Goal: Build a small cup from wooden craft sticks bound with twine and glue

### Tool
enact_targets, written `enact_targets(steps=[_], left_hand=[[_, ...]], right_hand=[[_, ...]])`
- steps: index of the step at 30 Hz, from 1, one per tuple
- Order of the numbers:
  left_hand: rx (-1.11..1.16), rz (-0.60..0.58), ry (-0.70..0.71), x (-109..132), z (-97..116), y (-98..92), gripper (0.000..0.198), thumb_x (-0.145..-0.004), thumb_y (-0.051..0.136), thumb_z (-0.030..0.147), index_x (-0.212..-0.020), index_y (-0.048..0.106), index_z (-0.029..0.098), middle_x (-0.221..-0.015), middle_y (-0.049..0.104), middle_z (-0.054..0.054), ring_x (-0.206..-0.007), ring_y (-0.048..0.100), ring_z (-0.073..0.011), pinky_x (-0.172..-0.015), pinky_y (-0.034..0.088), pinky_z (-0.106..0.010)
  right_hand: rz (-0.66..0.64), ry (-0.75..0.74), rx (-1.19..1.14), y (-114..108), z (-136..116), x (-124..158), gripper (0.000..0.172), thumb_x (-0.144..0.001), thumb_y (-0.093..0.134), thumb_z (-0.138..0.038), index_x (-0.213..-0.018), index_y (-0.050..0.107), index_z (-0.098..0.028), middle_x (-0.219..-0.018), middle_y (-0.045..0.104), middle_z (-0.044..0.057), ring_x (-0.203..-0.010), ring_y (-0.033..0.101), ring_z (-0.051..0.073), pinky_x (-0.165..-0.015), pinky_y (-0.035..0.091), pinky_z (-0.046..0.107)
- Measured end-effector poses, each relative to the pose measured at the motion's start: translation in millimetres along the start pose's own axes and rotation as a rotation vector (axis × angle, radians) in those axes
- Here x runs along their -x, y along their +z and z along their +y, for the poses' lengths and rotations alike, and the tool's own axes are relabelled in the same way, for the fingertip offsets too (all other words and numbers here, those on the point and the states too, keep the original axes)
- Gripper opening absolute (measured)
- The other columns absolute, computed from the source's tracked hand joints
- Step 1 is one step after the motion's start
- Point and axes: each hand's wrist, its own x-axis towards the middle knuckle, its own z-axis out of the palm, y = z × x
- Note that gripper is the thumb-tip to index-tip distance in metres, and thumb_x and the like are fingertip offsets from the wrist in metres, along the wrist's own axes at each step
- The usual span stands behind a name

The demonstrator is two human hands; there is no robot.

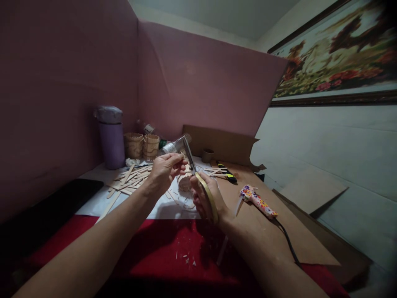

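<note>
My right hand (206, 194) is wrapped round the gold handles of a pair of scissors (190, 156), whose blades point up and away. Just left of the blades, my left hand (169, 167) pinches a small pale piece (181, 154), apparently a bit of craft stick, mostly hidden by the fingertips. Behind and between the hands is a round, wood-coloured object (184, 182), partly covered by them. Loose craft sticks (132, 180) lie in a heap to the left on white paper (156, 213).
A floral glue gun (259, 201) with a black cord rests on cardboard (279, 231) at right, near a black-and-yellow cutter (226, 173). Behind stand a purple tumbler (112, 142), two wooden-looking cups (151, 147) and plastic bottles (173, 145). Scraps (187, 260) dot the red cloth (161, 244).
</note>
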Motion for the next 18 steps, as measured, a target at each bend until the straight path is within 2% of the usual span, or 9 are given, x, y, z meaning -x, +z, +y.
enact_targets(steps=[4,7,13,18], left_hand=[[-0.007,-0.027,0.014,-0.5,-1.1,-0.5,0.010,-0.069,0.069,0.008,-0.063,0.061,0.009,-0.062,0.069,-0.010,-0.046,0.058,-0.0097,-0.044,0.048,-0.019],[-0.009,-0.025,0.038,-1.9,-2.0,-1.4,0.009,-0.066,0.070,0.008,-0.064,0.061,0.009,-0.059,0.067,-0.009,-0.045,0.057,-0.0100,-0.043,0.047,-0.019],[-0.021,-0.008,0.044,-4.1,1.7,-4.4,0.012,-0.060,0.072,0.013,-0.063,0.060,0.010,-0.053,0.064,-0.005,-0.041,0.054,-0.0095,-0.038,0.040,-0.018],[-0.041,-0.012,0.045,-3.5,5.4,-5.1,0.016,-0.057,0.074,0.016,-0.062,0.060,0.011,-0.050,0.062,-0.003,-0.039,0.051,-0.0090,-0.036,0.036,-0.018]], right_hand=[[0.018,-0.015,0.028,-3.1,-4.0,-0.9,0.065,-0.061,0.069,-0.077,-0.087,0.048,-0.022,-0.054,0.044,-0.010,-0.036,0.034,0.004,-0.029,0.027,0.014],[-0.014,-0.020,0.060,-4.2,-5.7,-0.2,0.070,-0.058,0.065,-0.082,-0.087,0.048,-0.021,-0.054,0.042,-0.009,-0.036,0.032,0.004,-0.029,0.025,0.014],[-0.133,-0.020,0.059,-3.7,-9.7,5.2,0.071,-0.062,0.057,-0.086,-0.089,0.047,-0.021,-0.062,0.039,-0.008,-0.042,0.030,0.004,-0.032,0.023,0.014],[-0.161,-0.037,0.113,-7.7,-7.7,3.5,0.073,-0.063,0.054,-0.088,-0.090,0.048,-0.021,-0.064,0.040,-0.006,-0.044,0.032,0.005,-0.032,0.025,0.015]])
